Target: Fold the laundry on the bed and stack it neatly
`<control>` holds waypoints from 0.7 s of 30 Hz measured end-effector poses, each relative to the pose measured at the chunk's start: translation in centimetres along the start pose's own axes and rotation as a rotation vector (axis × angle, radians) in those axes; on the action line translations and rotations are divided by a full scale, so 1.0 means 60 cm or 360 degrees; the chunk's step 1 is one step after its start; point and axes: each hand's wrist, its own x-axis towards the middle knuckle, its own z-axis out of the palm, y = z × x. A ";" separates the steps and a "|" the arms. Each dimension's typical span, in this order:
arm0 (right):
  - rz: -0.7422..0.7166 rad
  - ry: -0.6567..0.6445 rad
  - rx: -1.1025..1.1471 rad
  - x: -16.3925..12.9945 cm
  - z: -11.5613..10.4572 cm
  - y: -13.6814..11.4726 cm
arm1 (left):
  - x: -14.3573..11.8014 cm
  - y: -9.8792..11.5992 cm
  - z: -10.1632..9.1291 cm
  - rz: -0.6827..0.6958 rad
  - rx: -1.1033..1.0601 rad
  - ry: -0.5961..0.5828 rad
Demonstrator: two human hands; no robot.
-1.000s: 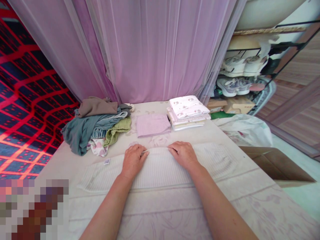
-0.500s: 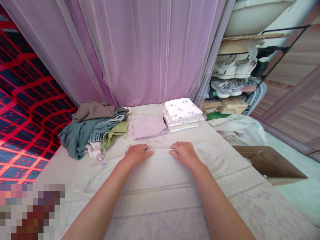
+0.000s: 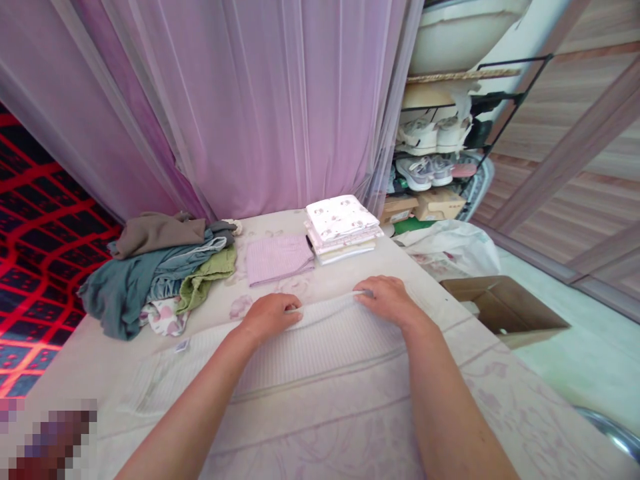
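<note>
Curtain [image 3: 260,113]: pink, sheer, hanging behind the bed, well beyond the ribbed cloth.
Bed [image 3: 350,427]: pale floral cover, carrying everything.
Ribbed cloth [image 3: 320,340]: white, spread flat, nearest the body, likely for smoothing.
Unfolded heap [image 3: 150,273]: grey, brown, green garments, left beyond the ribbed cloth.
Folded stack [image 3: 343,227]: right beyond the cloth, beside a lilac folded piece [image 3: 277,257].
Left hand [image 3: 270,315]: fingers curled narrow on the cloth's far edge, pinning it.
Right hand [image 3: 387,300]: fingers pinching that same edge.

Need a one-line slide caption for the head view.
Both hands, left and right, press the far edge of a white ribbed garment spread on the bed.
</note>
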 end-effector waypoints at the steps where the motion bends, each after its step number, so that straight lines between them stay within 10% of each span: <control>1: 0.0006 -0.0007 0.0010 -0.002 -0.001 0.004 | -0.005 0.004 0.000 0.0035 0.0005 -0.0016; 21: 0.0174 0.0067 -0.0051 0.006 0.004 -0.010 | 0.023 0.022 -0.011 -0.0198 0.0342 -0.0121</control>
